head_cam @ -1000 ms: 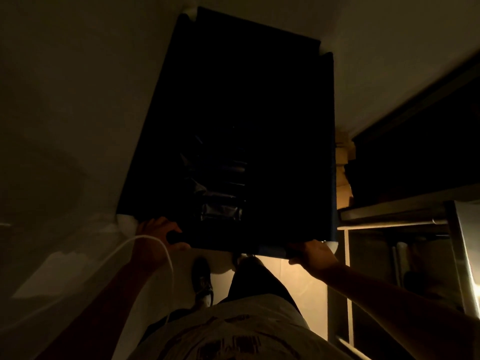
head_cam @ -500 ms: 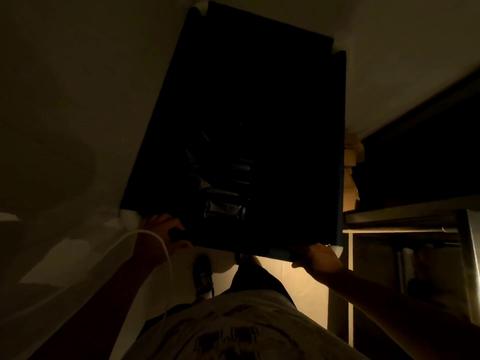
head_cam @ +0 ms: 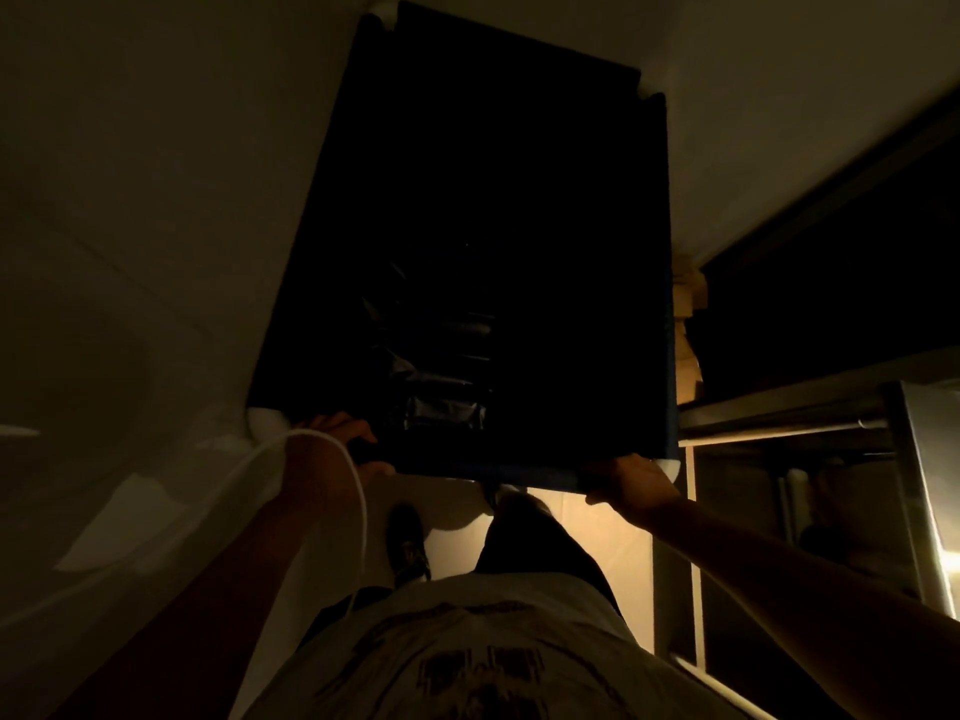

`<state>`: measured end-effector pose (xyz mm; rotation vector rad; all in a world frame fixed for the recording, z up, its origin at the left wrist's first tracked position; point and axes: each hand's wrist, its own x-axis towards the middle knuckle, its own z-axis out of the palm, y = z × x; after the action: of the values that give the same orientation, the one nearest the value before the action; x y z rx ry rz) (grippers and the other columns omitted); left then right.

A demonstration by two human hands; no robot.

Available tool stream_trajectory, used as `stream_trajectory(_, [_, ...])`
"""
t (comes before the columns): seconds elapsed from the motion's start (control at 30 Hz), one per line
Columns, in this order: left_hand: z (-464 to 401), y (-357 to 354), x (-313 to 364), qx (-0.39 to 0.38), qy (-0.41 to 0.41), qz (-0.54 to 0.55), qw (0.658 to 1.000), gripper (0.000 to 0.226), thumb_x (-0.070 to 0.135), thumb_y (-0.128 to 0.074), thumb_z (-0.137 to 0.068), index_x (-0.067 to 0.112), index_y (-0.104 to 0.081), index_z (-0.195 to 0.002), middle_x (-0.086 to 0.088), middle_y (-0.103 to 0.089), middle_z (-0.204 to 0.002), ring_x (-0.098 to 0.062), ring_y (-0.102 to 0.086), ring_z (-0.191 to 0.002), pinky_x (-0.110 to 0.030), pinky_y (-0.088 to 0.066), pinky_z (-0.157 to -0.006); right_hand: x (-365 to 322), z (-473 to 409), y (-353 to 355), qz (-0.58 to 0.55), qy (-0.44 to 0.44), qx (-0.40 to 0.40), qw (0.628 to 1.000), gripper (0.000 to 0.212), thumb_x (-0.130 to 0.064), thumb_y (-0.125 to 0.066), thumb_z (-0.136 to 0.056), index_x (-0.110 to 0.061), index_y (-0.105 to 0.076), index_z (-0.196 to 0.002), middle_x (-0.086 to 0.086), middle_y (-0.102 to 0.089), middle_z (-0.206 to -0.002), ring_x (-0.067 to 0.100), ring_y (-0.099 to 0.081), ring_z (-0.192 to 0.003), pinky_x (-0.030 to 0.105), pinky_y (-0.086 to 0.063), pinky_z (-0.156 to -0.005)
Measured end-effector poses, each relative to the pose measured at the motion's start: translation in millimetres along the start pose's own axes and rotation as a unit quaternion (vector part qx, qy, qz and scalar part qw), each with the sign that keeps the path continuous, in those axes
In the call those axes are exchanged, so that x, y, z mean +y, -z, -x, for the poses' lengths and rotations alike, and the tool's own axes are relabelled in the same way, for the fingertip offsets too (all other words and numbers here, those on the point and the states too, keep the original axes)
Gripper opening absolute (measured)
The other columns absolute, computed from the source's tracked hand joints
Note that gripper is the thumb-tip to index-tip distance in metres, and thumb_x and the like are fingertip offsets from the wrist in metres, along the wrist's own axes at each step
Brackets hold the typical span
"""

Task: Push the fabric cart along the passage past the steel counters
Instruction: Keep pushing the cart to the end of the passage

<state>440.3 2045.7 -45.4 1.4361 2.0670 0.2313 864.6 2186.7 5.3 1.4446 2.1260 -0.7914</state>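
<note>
Both hands, left [head_cam: 332, 449] and right [head_cam: 631, 483], have fingers clamped on the cart [head_cam: 483, 252] rim. Steel surface [head_cam: 779, 413] sits at three o'clock.

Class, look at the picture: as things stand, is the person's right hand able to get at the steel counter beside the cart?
Probably yes. The right hand grips the cart's near corner, and the steel counter lies just to its right with nothing visible between.

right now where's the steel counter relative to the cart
In the head view the steel counter is on the person's right, close beside the fabric cart near its right rear corner, just past the right hand.
</note>
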Motion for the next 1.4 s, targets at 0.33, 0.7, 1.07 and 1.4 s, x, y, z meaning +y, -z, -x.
stream_trajectory(0.33, [-4, -7, -8, 0.014, -0.012, -0.014, 1.0, 0.062, 0.083, -0.052, -0.057, 0.033, -0.069, -0.089, 0.007, -0.065, -0.099, -0.025, -0.06, -0.099, -0.042, -0.042, -0.089, 10, -6, -12, 0.024, 0.013, 0.017, 0.999, 0.037, -0.026, -0.072, -0.091, -0.025, -0.064, -0.128, 0.001, -0.064, -0.125, 0.02, -0.063, -0.115, 0.022, -0.048, -0.085])
stream_trajectory(0.7, [0, -8, -7, 0.003, -0.025, -0.005, 1.0, 0.063, 0.082, -0.055, -0.061, 0.028, -0.07, -0.09, 0.006, -0.064, -0.097, -0.024, -0.06, -0.094, -0.042, -0.048, -0.084, 21, -7, -23, 0.055, 0.053, 0.035, 0.996, 0.021, -0.025, -0.072, -0.092, -0.028, -0.073, -0.113, -0.004, -0.071, -0.117, 0.016, -0.068, -0.108, 0.019, -0.047, -0.083])
stream_trajectory(1.07, [0, 0, -2, 0.013, -0.023, 0.006, 1.0, 0.061, 0.082, -0.054, -0.057, 0.029, -0.067, -0.084, 0.009, -0.064, -0.092, -0.022, -0.061, -0.093, -0.036, -0.043, -0.08, 7, 1, -9, 0.051, 0.036, 0.035, 0.997, 0.026, -0.027, -0.07, -0.093, -0.029, -0.071, -0.119, -0.001, -0.069, -0.124, 0.021, -0.064, -0.117, 0.03, -0.053, -0.094])
stream_trajectory(1.4, [2, 2, 2, -0.004, 0.002, 0.001, 1.0, 0.054, 0.076, -0.063, -0.058, 0.031, -0.067, -0.088, 0.004, -0.065, -0.101, -0.028, -0.059, -0.104, -0.041, -0.042, -0.089, -11, 15, -8, -0.005, -0.009, 0.049, 0.999, 0.036, -0.021, -0.065, -0.096, -0.025, -0.061, -0.132, 0.005, -0.062, -0.13, 0.023, -0.061, -0.118, 0.035, -0.053, -0.099])
